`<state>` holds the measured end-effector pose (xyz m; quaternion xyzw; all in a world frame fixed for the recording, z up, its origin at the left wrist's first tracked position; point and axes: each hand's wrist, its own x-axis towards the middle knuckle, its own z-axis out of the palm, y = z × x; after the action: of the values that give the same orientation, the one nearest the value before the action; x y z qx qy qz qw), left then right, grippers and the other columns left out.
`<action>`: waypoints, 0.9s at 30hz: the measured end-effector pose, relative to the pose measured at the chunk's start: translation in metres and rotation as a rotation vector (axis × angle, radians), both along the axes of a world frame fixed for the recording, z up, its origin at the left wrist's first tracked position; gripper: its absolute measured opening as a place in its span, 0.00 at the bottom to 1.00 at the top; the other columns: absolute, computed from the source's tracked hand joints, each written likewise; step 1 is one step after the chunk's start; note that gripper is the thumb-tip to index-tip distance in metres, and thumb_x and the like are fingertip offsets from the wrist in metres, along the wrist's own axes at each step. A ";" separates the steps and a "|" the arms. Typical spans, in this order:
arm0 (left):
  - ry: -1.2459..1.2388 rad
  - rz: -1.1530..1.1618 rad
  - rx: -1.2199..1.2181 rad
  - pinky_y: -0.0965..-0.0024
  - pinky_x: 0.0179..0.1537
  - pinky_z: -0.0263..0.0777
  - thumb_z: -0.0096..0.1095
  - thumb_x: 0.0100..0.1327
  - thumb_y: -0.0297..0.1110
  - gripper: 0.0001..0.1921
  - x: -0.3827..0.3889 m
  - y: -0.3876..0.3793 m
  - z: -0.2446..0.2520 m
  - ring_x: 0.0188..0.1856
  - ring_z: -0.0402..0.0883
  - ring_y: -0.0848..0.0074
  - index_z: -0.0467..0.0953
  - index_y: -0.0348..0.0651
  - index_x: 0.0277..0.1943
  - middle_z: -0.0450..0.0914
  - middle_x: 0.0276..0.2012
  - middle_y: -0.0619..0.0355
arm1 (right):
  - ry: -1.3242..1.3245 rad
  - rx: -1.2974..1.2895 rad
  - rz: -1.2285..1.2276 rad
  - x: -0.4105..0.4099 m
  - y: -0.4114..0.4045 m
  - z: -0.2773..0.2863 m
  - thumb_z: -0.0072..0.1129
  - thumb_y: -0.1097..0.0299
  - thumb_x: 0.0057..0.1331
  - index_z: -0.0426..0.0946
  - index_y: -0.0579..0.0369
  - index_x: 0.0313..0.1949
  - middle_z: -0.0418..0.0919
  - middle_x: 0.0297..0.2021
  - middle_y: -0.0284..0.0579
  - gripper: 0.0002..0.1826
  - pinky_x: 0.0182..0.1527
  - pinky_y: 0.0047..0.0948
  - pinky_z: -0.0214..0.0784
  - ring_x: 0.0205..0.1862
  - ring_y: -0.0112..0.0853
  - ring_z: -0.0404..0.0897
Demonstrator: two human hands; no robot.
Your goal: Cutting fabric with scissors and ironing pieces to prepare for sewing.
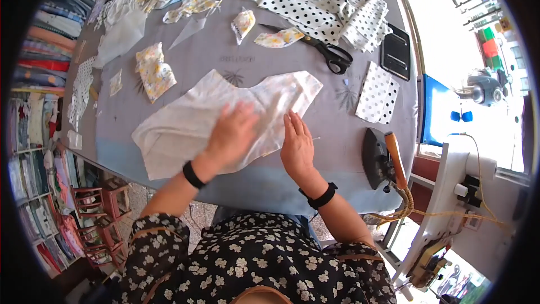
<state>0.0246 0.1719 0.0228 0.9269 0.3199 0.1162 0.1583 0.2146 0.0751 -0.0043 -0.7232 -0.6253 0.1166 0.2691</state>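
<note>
A pale, thin cut fabric piece (190, 122) with a curved notch lies spread before me, its print showing faintly through. Over its middle is my left hand (233, 128), blurred, fingers extended and holding nothing; whether it touches the cloth I cannot tell. At the piece's right edge my right hand (297, 145) lies flat with straight fingers, gripping nothing. Beyond the cloth sit black-handled scissors (333, 55), partly covered by a floral scrap (279, 38). To the right, a clothes iron (375, 158) with a wooden handle stands near the table edge.
The padded table (202, 57) carries a folded floral piece (155, 71), polka-dot fabric (295, 10), a folded dotted piece (376, 93), a black tray (395, 52) and piled scraps (126, 29). The iron's cord (407, 204) hangs off the right side. Fabric shelves (48, 57) and wooden chairs (99, 207) stand left.
</note>
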 end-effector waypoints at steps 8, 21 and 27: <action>0.109 0.595 0.133 0.57 0.46 0.73 0.70 0.54 0.35 0.20 -0.070 0.115 -0.041 0.45 0.78 0.54 0.75 0.39 0.48 0.80 0.44 0.48 | -0.140 -0.041 0.022 -0.014 0.002 -0.023 0.51 0.69 0.66 0.58 0.62 0.68 0.55 0.71 0.54 0.32 0.72 0.43 0.46 0.73 0.47 0.53; 0.079 0.450 -0.091 0.53 0.42 0.71 0.62 0.61 0.33 0.12 -0.077 0.134 -0.021 0.43 0.78 0.48 0.70 0.42 0.45 0.80 0.39 0.45 | -0.184 -0.048 0.027 -0.010 0.001 -0.030 0.53 0.64 0.65 0.57 0.62 0.69 0.55 0.72 0.52 0.35 0.73 0.43 0.43 0.74 0.46 0.51; 0.016 0.056 0.269 0.56 0.45 0.68 0.64 0.54 0.32 0.13 -0.072 0.050 0.003 0.43 0.74 0.59 0.72 0.42 0.42 0.74 0.39 0.53 | -0.174 -0.067 0.042 -0.011 0.002 -0.023 0.52 0.64 0.66 0.57 0.61 0.69 0.55 0.71 0.52 0.34 0.73 0.43 0.43 0.74 0.45 0.51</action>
<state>-0.0475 0.2221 0.0258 0.9313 0.3285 0.1553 0.0266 0.2031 0.0771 -0.0274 -0.7259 -0.6570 0.0798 0.1870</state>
